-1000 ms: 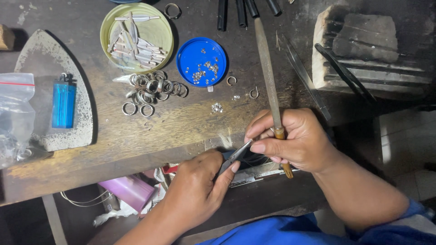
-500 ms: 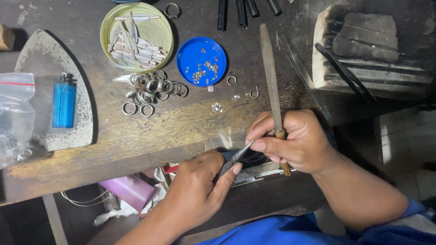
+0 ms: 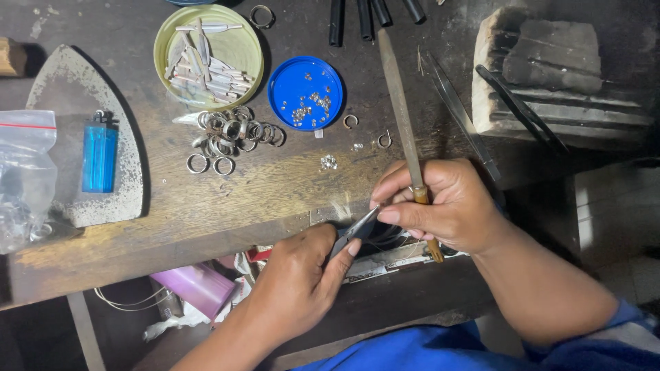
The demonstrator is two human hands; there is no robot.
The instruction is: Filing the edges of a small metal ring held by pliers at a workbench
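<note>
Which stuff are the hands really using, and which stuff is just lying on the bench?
In use:
- long file, gripped by the right hand
- small metal tool, pinched in the left hand

Just lying there:
- blue lighter
- pile of silver rings
- blue lid with tiny bits
- yellow-green dish of metal strips
- plastic bag

Clear zip bag [image 3: 24, 175], red-striped, bench's left edge.
</note>
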